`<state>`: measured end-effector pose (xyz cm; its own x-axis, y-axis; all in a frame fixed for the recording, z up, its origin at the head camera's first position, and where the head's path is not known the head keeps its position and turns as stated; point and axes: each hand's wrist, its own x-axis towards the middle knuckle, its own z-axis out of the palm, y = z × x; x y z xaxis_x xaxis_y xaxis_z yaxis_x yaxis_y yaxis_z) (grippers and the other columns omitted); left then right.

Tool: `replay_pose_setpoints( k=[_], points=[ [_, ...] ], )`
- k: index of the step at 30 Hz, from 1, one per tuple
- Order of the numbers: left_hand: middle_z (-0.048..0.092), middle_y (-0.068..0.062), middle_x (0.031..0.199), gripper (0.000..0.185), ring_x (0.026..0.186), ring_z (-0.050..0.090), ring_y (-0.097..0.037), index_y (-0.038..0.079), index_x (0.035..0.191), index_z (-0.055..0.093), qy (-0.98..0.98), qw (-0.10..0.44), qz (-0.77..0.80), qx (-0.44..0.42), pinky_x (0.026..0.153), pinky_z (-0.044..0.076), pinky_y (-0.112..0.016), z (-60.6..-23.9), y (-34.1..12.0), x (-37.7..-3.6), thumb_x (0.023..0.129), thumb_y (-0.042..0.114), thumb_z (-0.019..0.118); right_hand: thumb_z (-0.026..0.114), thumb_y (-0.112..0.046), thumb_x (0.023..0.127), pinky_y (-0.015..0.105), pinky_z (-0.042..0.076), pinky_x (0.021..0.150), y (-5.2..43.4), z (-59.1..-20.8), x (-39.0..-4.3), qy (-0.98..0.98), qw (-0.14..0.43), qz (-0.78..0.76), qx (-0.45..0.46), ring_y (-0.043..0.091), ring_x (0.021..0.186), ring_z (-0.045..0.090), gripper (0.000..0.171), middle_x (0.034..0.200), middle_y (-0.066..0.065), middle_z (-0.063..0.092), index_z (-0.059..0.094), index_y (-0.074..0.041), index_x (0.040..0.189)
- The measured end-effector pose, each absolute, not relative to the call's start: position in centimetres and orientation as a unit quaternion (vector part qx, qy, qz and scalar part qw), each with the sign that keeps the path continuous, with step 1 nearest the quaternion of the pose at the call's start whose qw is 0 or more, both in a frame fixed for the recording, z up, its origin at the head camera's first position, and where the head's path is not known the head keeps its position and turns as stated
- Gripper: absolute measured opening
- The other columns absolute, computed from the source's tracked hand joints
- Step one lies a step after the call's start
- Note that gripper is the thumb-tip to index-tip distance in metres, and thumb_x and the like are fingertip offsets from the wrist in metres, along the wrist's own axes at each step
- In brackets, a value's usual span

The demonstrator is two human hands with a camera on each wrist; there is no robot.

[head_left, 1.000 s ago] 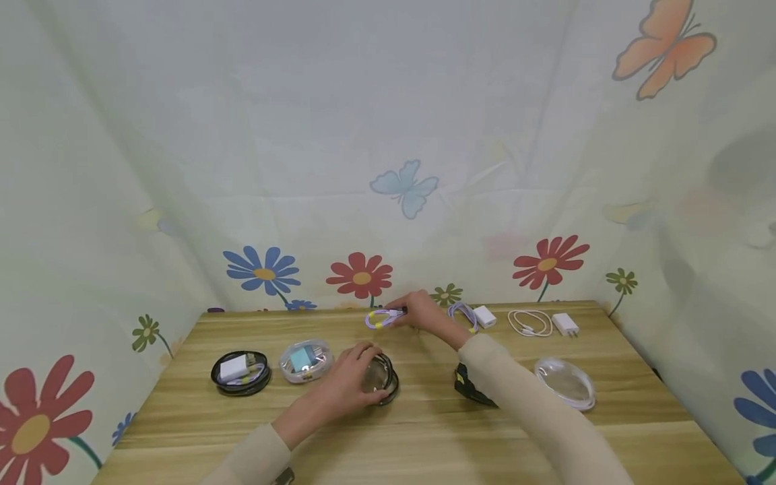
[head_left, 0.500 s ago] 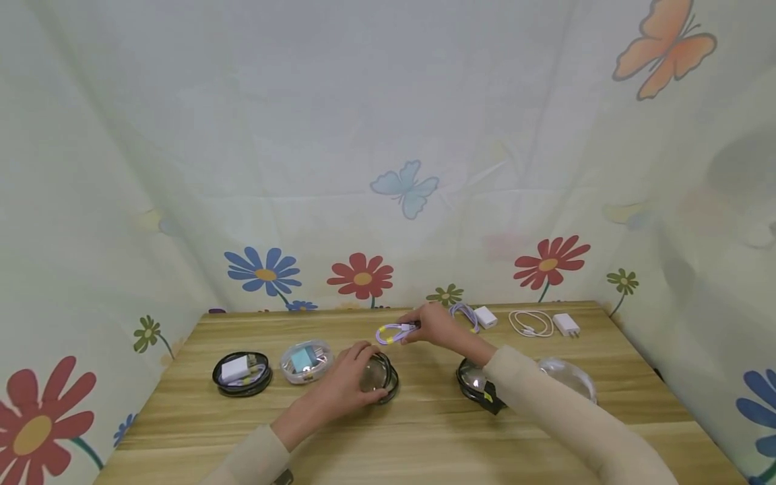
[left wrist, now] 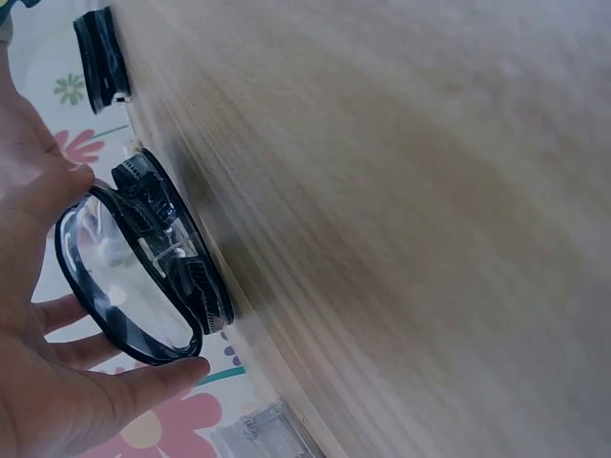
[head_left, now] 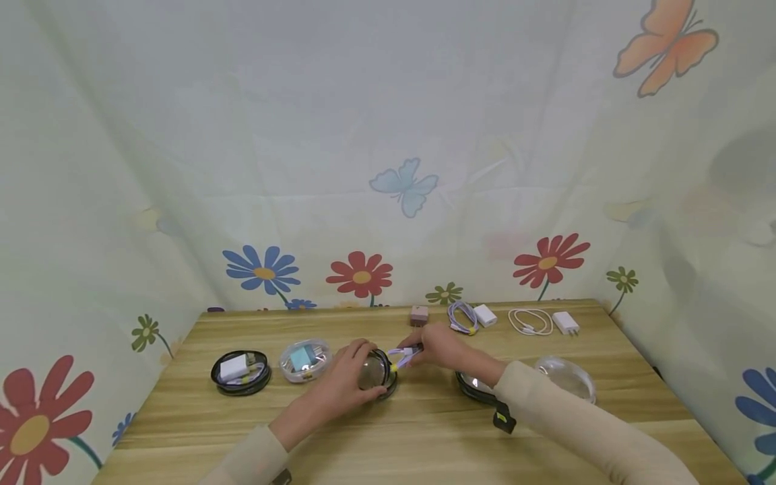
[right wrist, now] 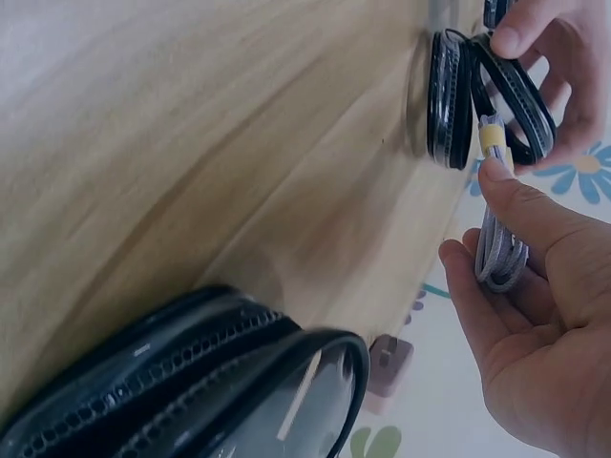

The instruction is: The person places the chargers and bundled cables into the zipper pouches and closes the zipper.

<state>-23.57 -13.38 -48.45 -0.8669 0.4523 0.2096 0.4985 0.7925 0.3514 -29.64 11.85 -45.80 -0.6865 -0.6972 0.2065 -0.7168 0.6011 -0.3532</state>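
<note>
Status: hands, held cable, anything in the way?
Left hand grips raised lid of round, black-rimmed clear plastic case. Right hand pinches coiled lilac cable with yellow band, at case opening. No obstruction visible.

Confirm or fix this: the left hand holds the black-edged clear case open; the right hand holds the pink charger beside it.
One slip: the right hand holds a coiled purple cable, as the head view shows; the pink charger is at the back of the table. The left hand does hold the case open.
</note>
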Motion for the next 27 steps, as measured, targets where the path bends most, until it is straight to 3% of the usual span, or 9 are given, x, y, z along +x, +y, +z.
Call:
replay_pose_setpoints(
  k=[6, 13, 27],
  points=[
    [0.048, -0.012, 0.145, 0.077, 0.131, 0.050, -0.035, 0.011, 0.143, 0.050, -0.944, 0.055, -0.205, -0.252, 0.105, 0.046, -0.054, -48.3, -13.5, -23.5, 0.085, 0.051, 0.080, 0.090, -0.024, 0.077, 0.017, 0.046, 0.061, 11.3, -45.9, -29.1, -0.896, 0.043, 0.189, 0.398, 0.005, 0.078, 0.067, 0.036, 0.100, -0.001, 0.078, 0.080, -0.016, 0.111],
    [0.048, -0.012, 0.145, 0.076, 0.130, 0.051, -0.035, 0.011, 0.142, 0.050, -0.943, 0.054, -0.205, -0.256, 0.105, 0.046, -0.054, -48.4, -13.7, -23.4, 0.085, 0.051, 0.080, 0.088, -0.017, 0.079, 0.020, 0.052, 0.070, 10.8, -46.5, -29.1, -0.885, 0.017, 0.224, 0.408, 0.009, 0.089, 0.072, 0.035, 0.104, 0.003, 0.078, 0.079, -0.012, 0.112],
    [0.048, -0.014, 0.146, 0.078, 0.130, 0.052, -0.036, 0.010, 0.143, 0.050, -0.946, 0.054, -0.194, -0.256, 0.104, 0.047, -0.054, -48.3, -13.6, -23.5, 0.084, 0.051, 0.080, 0.089, -0.016, 0.077, 0.022, 0.054, 0.077, 9.8, -47.2, -28.8, -0.879, -0.016, 0.225, 0.419, 0.013, 0.091, 0.071, 0.037, 0.105, 0.008, 0.077, 0.077, -0.003, 0.110]
  ],
)
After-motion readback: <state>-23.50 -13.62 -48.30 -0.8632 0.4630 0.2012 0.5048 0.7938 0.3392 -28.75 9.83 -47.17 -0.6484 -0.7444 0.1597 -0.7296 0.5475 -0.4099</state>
